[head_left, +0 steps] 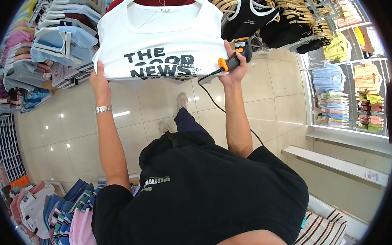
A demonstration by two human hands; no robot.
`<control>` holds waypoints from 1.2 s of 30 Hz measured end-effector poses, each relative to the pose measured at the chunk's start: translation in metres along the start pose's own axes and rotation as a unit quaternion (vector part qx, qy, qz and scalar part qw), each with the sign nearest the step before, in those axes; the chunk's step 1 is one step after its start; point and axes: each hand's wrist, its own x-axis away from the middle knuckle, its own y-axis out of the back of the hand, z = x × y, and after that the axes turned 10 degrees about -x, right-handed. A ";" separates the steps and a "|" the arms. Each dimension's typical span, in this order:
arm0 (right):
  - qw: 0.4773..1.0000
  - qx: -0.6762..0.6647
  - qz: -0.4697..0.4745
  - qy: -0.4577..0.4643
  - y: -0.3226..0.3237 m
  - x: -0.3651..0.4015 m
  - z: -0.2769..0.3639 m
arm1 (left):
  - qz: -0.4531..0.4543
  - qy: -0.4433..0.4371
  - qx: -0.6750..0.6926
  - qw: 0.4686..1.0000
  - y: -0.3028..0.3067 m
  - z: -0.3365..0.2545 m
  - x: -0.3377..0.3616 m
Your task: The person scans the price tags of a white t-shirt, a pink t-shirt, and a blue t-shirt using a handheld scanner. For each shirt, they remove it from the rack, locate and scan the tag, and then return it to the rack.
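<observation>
A white T-shirt [166,38] with black "THE GOOD NEWS" lettering hangs spread in front of me at the top of the head view. My left hand [100,85] grips its left edge, thumb up on the front, with the other fingers behind the cloth. At the opposite edge, my right hand [234,72] is closed around a black and orange handheld barcode scanner [243,48], close against the shirt's right side. A black cable [210,93] runs from the scanner down past my right forearm. A white tag with a thread shows inside the neckline.
Shirts on hangers [68,42] crowd the left. Wooden hangers [294,13] with dark tops, including a black tank top [248,19], fill the back right. Lit wall shelves [349,72] hold more clothes at right. Folded shirts [67,220] lie lower left; a white bench-like ledge [333,162] stands lower right.
</observation>
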 end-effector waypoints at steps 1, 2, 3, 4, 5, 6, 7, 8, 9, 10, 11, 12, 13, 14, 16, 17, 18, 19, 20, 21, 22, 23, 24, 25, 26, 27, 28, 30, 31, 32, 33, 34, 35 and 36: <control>1.000 0.002 -0.005 -0.004 -0.001 0.001 -0.001 | 0.003 0.011 0.010 1.000 -0.001 -0.001 -0.001; 1.000 0.002 -0.011 -0.009 -0.002 0.002 -0.006 | 0.009 -0.001 0.015 1.000 -0.006 0.001 -0.002; 0.999 0.025 -0.027 0.012 -0.018 0.009 -0.014 | 0.015 -0.010 0.019 1.000 -0.015 -0.001 0.004; 0.999 0.031 -0.021 0.002 -0.018 0.010 -0.016 | 0.021 -0.018 0.022 0.999 -0.022 -0.002 0.011; 0.999 0.036 -0.013 -0.007 -0.018 0.010 -0.018 | 0.031 -0.008 0.028 0.999 -0.024 -0.001 0.014; 0.999 0.041 -0.005 -0.014 -0.019 0.010 -0.021 | 0.041 0.002 0.034 0.999 -0.026 0.000 0.017; 0.999 0.051 -0.004 -0.006 -0.025 0.012 -0.023 | 0.052 0.013 0.039 0.998 -0.028 0.001 0.019; 0.998 0.059 0.002 -0.011 -0.025 0.012 -0.024 | 0.065 0.022 0.033 0.997 -0.029 0.003 0.022; 0.998 0.067 0.008 -0.017 -0.023 0.013 -0.026 | 0.077 0.030 0.027 0.996 -0.030 0.004 0.026; 0.997 0.075 0.014 -0.023 -0.021 0.014 -0.028 | 0.089 0.039 0.021 0.995 -0.030 0.005 0.031; 0.998 0.067 -0.004 -0.013 -0.019 0.015 -0.031 | 0.094 0.047 0.019 0.994 -0.032 0.006 0.036; 0.996 0.086 -0.008 -0.022 -0.016 0.017 -0.032 | 0.116 0.054 0.019 0.992 -0.031 0.008 0.042; 0.994 0.105 -0.010 -0.031 -0.011 0.019 -0.031 | 0.139 0.060 0.019 0.988 -0.030 0.010 0.048; 0.991 0.123 -0.013 -0.040 -0.006 0.021 -0.031 | 0.161 0.066 0.019 0.985 -0.029 0.013 0.052; 0.987 0.120 0.018 -0.107 0.003 0.026 -0.028 | 0.204 0.103 0.003 0.974 -0.025 0.019 0.058; 0.982 0.134 0.034 -0.132 0.007 0.030 -0.027 | 0.217 0.111 0.020 0.970 -0.026 0.025 0.066; 0.975 0.148 0.049 -0.156 0.008 0.035 -0.026 | 0.229 0.119 0.036 0.965 -0.029 0.024 0.076; 0.976 0.144 0.031 -0.160 0.005 0.039 -0.030 | 0.235 0.118 0.039 0.964 -0.029 0.028 0.082; 0.972 0.148 0.040 -0.176 0.011 0.041 -0.029 | 0.241 0.120 0.042 0.962 -0.028 0.030 0.087; 0.969 0.154 0.047 -0.186 0.008 0.045 -0.031 | 0.247 0.121 0.045 0.960 -0.029 0.031 0.092; 0.966 0.160 0.053 -0.196 0.006 0.049 -0.033 | 0.253 0.123 0.049 0.958 -0.027 0.033 0.095; 0.961 0.164 0.065 -0.212 0.012 0.049 -0.034 | 0.259 0.140 0.066 0.953 -0.025 0.037 0.097; 0.956 0.168 0.077 -0.228 0.017 0.048 -0.034 | 0.259 0.145 0.069 0.952 -0.024 0.038 0.099; 0.950 0.172 0.089 -0.244 0.020 0.048 -0.033 | 0.259 0.151 0.072 0.951 -0.024 0.039 0.101; 0.950 0.167 0.083 -0.252 0.025 0.050 -0.034 | 0.259 0.156 0.075 0.950 -0.022 0.040 0.104; 0.949 0.162 0.078 -0.260 0.020 0.054 -0.035 | 0.257 0.164 0.086 0.949 -0.021 0.039 0.107; 0.948 0.157 0.072 -0.268 0.017 0.055 -0.036 | 0.254 0.173 0.098 0.947 -0.021 0.035 0.110; 0.945 0.213 0.077 -0.234 0.026 0.054 -0.035 | 0.255 0.181 0.122 0.942 -0.019 0.035 0.113; 0.945 0.219 0.076 -0.233 0.027 0.056 -0.035 | 0.258 0.181 0.135 0.939 -0.017 0.037 0.114; 0.944 0.224 0.076 -0.232 0.026 0.056 -0.033 | 0.261 0.181 0.148 0.937 -0.016 0.039 0.114; 0.940 0.229 0.072 -0.241 0.026 0.057 -0.032 | 0.262 0.180 0.146 0.937 -0.016 0.038 0.116; 0.937 0.234 0.069 -0.250 0.025 0.058 -0.030 | 0.262 0.181 0.145 0.937 -0.015 0.037 0.117; 0.933 0.240 0.065 -0.259 0.024 0.059 -0.030 | 0.263 0.181 0.143 0.937 -0.013 0.036 0.118; 0.935 0.229 0.052 -0.267 0.024 0.060 -0.029 | 0.261 0.181 0.142 0.938 -0.013 0.035 0.118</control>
